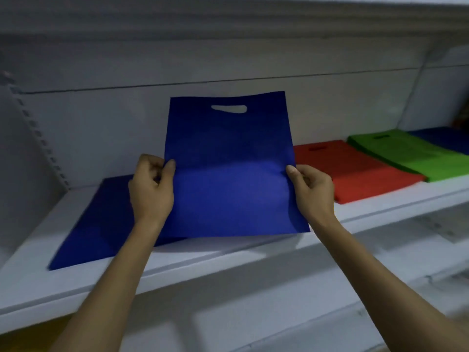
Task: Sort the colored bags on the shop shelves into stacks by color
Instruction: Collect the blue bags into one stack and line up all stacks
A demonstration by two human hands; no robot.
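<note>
Shelf: the white shop shelf (253, 260) runs beneath the royal-blue flat fabric bag (228, 158) and carries all the other bags.
Held bag: raised over the shelf, cut-out handle slot on top, upper half upright, lower half bent toward the camera.
Lying bag: dark-blue flat fabric bag (101, 224), lower left of the held bag, flat on the shelf.
Red stack: red fabric bags (355, 171), just right of the held bag.
Green stack: green fabric bags (411, 153), farther right, against the red stack.
Left hand (152, 189): grip pinches the held bag's left edge at the bend.
Right hand (312, 189): grip pinches its right edge.
</note>
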